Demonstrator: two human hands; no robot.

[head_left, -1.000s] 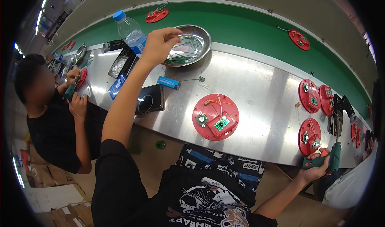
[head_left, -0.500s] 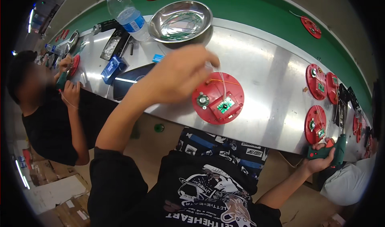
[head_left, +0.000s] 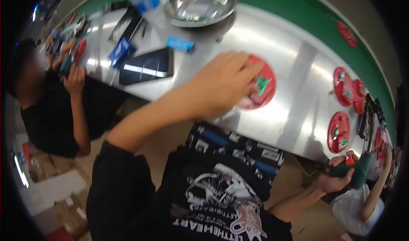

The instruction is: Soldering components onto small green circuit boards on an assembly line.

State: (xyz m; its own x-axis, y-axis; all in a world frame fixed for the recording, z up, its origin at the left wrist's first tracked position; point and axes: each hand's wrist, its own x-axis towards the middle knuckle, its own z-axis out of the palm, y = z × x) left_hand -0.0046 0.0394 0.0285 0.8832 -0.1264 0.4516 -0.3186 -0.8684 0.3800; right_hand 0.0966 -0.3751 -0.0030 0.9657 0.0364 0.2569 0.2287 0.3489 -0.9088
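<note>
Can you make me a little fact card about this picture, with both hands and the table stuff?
Left hand: over a red disc; too blurred to tell if it holds anything
Right hand: holding a green tool
Table: shiny metal
Far edge: silver bowl
Right side: more red discs
Left side: a co-worker in black

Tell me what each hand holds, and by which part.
The right hand grips a dark-green plastic tool by its handle. The left hand covers part of a round red plastic disc; blur hides whether it holds anything.
</note>
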